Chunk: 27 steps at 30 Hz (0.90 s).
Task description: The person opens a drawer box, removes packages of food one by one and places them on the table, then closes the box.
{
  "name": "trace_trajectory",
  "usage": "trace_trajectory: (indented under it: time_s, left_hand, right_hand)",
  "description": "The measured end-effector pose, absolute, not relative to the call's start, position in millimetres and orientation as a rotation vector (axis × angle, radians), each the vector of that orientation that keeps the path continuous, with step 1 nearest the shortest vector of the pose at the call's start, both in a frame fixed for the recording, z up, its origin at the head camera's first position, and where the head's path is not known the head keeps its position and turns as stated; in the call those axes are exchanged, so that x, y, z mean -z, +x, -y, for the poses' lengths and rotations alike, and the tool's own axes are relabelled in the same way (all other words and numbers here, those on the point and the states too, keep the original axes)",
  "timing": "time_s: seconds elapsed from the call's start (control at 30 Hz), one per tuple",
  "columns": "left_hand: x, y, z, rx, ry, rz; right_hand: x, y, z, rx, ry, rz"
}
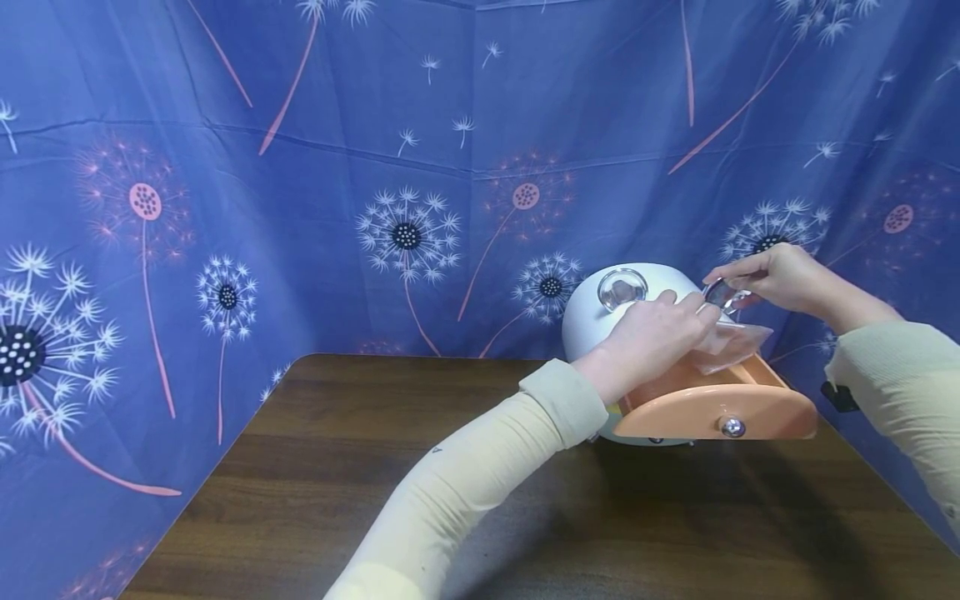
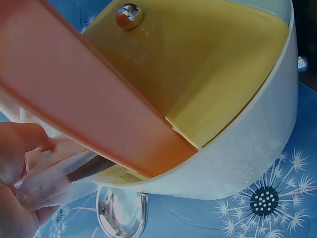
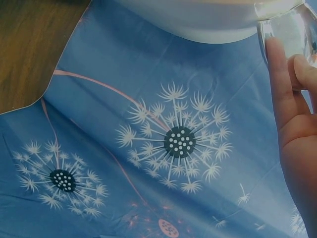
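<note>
Dark wooden table (image 1: 315,483) stands against blue dandelion-print fabric backdrop (image 1: 315,167).

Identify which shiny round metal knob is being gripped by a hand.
The shiny metal knob gripped by the right hand; the knob on the orange drawer front stands untouched.

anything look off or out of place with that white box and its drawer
Nothing looks spilled or broken. The orange drawer of the white box stands pulled open, and a clear plastic bag sits half over its edge, held by the left hand. The right hand pinches a shiny metal piece above it.
</note>
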<state>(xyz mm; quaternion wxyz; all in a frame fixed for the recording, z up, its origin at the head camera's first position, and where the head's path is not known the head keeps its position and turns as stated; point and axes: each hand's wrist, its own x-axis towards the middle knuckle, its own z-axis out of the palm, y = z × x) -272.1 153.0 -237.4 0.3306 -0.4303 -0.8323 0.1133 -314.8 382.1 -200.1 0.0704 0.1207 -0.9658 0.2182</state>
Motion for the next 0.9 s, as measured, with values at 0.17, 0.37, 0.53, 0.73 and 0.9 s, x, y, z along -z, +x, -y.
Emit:
trace_trajectory:
  time_s: [0.17,0.37,0.53,0.73,0.9]
  left_hand:
    - [235,-270,-152,-0.281,-1.114,2.218]
    - [231,-267,-150,-0.283,-1.087,2.222]
    - [224,-263,-147,-0.251,-1.065,2.183]
    - [209,-255,-141,-0.195,-1.086,2.255]
    - [197,-249,-136,-0.137,-1.101,2.291]
  right_hand:
    - [201,-316,-381,-0.641,0.357,2.909]
    - [201,-316,-380,-0.613,0.367,2.901]
    - [201,-316,-381,-0.600,0.357,2.899]
    - [200,-317,-381,-0.559,0.349,2.877]
    - [197,-319,-382,-0.489,0.394,2.830]
